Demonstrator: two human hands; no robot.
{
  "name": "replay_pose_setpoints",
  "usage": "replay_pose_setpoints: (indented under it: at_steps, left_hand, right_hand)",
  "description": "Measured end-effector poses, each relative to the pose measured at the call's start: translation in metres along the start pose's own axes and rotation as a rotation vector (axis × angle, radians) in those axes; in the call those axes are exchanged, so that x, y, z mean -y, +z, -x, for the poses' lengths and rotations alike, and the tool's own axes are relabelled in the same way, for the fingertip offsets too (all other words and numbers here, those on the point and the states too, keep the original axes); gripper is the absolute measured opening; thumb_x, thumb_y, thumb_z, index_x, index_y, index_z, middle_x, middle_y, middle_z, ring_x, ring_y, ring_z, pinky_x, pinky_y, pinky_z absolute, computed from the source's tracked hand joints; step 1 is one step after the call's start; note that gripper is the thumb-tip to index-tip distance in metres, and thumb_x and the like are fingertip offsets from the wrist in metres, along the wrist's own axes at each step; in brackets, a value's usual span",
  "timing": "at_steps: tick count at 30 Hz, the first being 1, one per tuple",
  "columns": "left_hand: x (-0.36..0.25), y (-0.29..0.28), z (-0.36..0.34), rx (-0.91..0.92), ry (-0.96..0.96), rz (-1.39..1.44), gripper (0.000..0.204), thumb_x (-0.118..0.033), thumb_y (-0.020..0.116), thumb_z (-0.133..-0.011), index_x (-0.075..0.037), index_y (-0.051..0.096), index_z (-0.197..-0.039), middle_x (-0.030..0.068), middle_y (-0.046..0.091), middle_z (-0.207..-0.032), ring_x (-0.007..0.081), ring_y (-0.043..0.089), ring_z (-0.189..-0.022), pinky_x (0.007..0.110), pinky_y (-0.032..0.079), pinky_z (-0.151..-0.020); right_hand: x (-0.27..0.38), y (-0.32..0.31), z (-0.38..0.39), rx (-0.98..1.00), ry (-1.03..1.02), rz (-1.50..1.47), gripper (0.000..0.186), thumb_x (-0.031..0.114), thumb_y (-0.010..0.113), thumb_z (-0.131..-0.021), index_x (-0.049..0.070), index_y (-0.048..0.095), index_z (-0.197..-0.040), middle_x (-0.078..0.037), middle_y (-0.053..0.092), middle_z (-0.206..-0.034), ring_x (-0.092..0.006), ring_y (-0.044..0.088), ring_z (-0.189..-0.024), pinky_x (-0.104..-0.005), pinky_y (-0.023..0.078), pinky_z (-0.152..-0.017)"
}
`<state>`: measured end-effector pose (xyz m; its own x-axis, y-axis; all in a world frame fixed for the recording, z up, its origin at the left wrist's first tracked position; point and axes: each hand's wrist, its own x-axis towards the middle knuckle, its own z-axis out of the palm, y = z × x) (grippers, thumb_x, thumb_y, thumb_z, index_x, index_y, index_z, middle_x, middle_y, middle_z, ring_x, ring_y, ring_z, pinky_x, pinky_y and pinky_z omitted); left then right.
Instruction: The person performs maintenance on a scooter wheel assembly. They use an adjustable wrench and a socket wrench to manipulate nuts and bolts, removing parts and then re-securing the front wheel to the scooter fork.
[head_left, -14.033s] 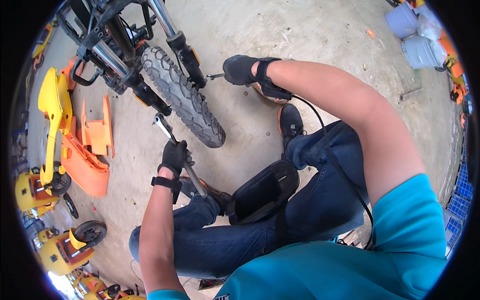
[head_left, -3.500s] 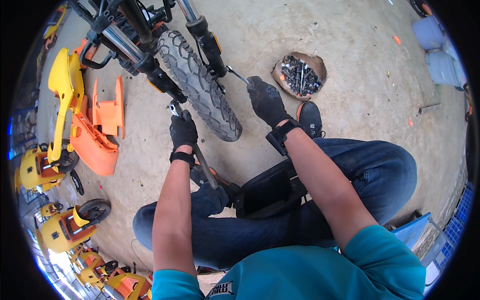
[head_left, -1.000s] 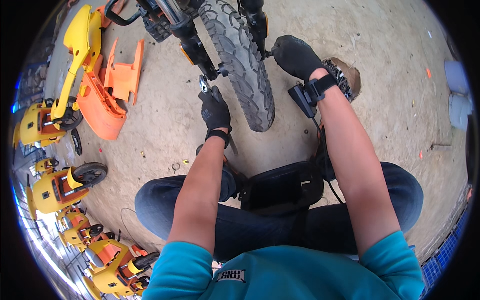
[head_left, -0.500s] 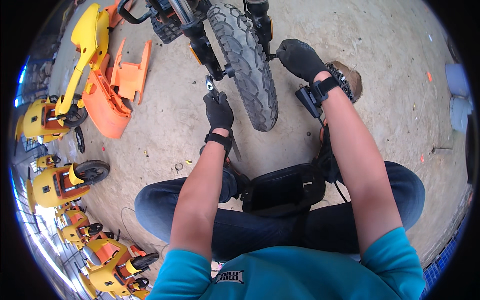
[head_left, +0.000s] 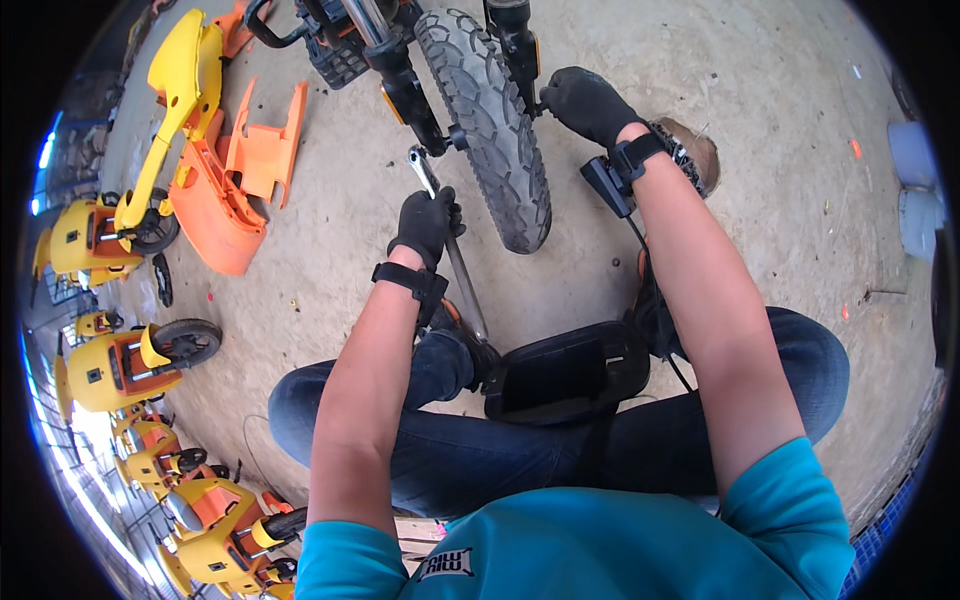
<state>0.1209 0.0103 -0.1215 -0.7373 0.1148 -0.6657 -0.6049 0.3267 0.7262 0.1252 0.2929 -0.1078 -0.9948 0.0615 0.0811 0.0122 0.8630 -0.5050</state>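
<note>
A long metal wrench (head_left: 467,285) is gripped in my gloved left hand (head_left: 424,222). Its upper end stands clear of the fist beside the left fork leg (head_left: 412,105), a short gap from the axle end; the shaft slants down toward my foot. Between the fork legs is a knobby front tyre (head_left: 490,130). On the other side, my gloved right hand (head_left: 590,106) is closed at the foot of the right fork leg (head_left: 515,55). Whatever its fingers hold there is hidden by the glove.
Orange plastic panels (head_left: 215,215) and a yellow panel (head_left: 186,75) lie on the floor to the left. Several yellow scooters (head_left: 105,370) line the left side. A black tray-like case (head_left: 560,375) rests between my legs. Behind my right wrist is a toothed round part (head_left: 680,155).
My left hand has pulled back slightly, and the wrench's upper end has moved away from the axle. My right hand has shifted a little left and up, still beside the fork.
</note>
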Motion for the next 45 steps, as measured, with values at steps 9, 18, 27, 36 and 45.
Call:
replay_pose_setpoints:
  at_steps: [9, 18, 27, 36, 45]
  left_hand:
    - [0.034, 0.000, -0.001, -0.013, 0.066, -0.026, 0.013, -0.018, 0.058, -0.089, -0.008, 0.050, -0.094, 0.0034, 0.054, -0.074, 0.0158, 0.054, -0.060, 0.035, 0.054, -0.058]
    - [-0.005, -0.016, 0.025, 0.183, -0.049, 0.022, 0.014, -0.015, 0.056, -0.088, -0.003, 0.053, -0.083, 0.0055, 0.055, -0.072, 0.0158, 0.056, -0.058, 0.033, 0.055, -0.057]
    - [0.020, -0.011, 0.016, 0.161, 0.005, 0.026, 0.015, -0.007, 0.054, -0.087, -0.005, 0.042, -0.097, 0.0080, 0.054, -0.073, 0.0183, 0.057, -0.057, 0.033, 0.052, -0.053]
    - [0.070, -0.010, -0.017, -0.063, 0.206, -0.249, 0.018, -0.009, 0.055, -0.084, -0.004, 0.047, -0.099, 0.0113, 0.059, -0.077, 0.0213, 0.062, -0.065, 0.034, 0.049, -0.059]
    - [0.088, -0.013, -0.025, -0.213, 0.272, -0.456, 0.009, -0.003, 0.050, -0.087, -0.005, 0.046, -0.094, 0.0053, 0.054, -0.077, 0.0149, 0.056, -0.061, 0.029, 0.048, -0.053]
  right_hand:
    - [0.003, -0.002, 0.001, 0.041, 0.142, -0.066, 0.026, 0.026, 0.052, -0.084, 0.002, 0.064, -0.082, -0.020, 0.062, -0.093, -0.0361, 0.059, -0.091, -0.0416, 0.047, -0.080]
    - [-0.008, 0.005, -0.003, -0.002, 0.011, -0.008, 0.029, 0.024, 0.046, -0.088, -0.001, 0.058, -0.082, -0.021, 0.059, -0.088, -0.0375, 0.057, -0.085, -0.0433, 0.046, -0.077]
    - [0.001, -0.002, 0.000, 0.033, 0.031, 0.010, 0.030, 0.027, 0.049, -0.086, -0.001, 0.059, -0.086, -0.022, 0.060, -0.091, -0.0386, 0.057, -0.089, -0.0441, 0.046, -0.079]
    - [-0.009, 0.005, 0.004, 0.020, 0.127, -0.056, 0.028, 0.025, 0.050, -0.085, 0.000, 0.062, -0.088, -0.022, 0.062, -0.094, -0.0363, 0.060, -0.091, -0.0419, 0.047, -0.082]
    - [0.004, 0.004, 0.007, -0.031, 0.087, -0.061, 0.026, 0.025, 0.050, -0.085, 0.001, 0.061, -0.087, -0.020, 0.063, -0.091, -0.0366, 0.060, -0.089, -0.0422, 0.047, -0.080]
